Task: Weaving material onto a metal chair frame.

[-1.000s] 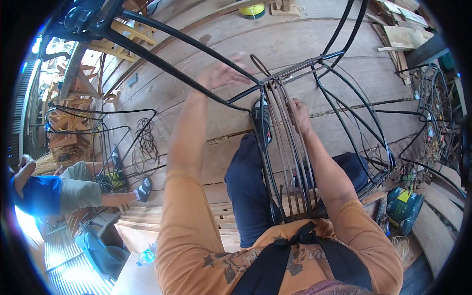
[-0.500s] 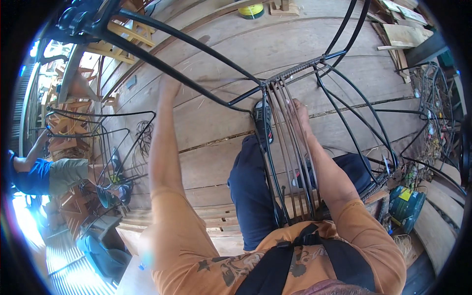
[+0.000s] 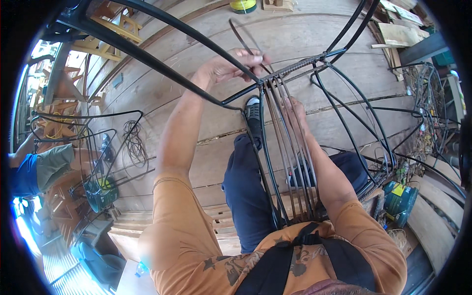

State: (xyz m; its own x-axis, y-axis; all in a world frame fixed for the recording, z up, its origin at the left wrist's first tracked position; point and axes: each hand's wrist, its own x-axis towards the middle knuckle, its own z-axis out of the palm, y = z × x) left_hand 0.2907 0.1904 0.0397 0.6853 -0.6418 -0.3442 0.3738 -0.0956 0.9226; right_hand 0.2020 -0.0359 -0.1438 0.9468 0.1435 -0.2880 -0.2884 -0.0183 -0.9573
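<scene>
A black metal frame (image 3: 172,81), shaped like a chair's, lies across my lap, with several brown flat strands (image 3: 290,152) stretched lengthwise over one section. At its far crossbar, wrapped in brown strand, my left hand (image 3: 236,66) is closed. Between its thumb and fingers is a loose brown strand (image 3: 241,35), its free end sticking up and curving away from me. Below the crossbar, my right hand (image 3: 296,113) is behind the stretched strands, fingers bent up against them. The strands partly cover those fingers, so what they hold is hidden.
A plank floor (image 3: 206,152) lies beneath. Another black frame (image 3: 83,128) and a coil of dark strand (image 3: 133,145) are at the left, near another person's leg (image 3: 81,160). A green spool (image 3: 400,204) stands at right, by tangled wire frames (image 3: 427,113). A yellow spool (image 3: 243,6) sits far ahead.
My left hand has moved right and farther away, from the frame's left side to the crossbar, with the loose strand's end now raised. The right hand stays nearly in place.
</scene>
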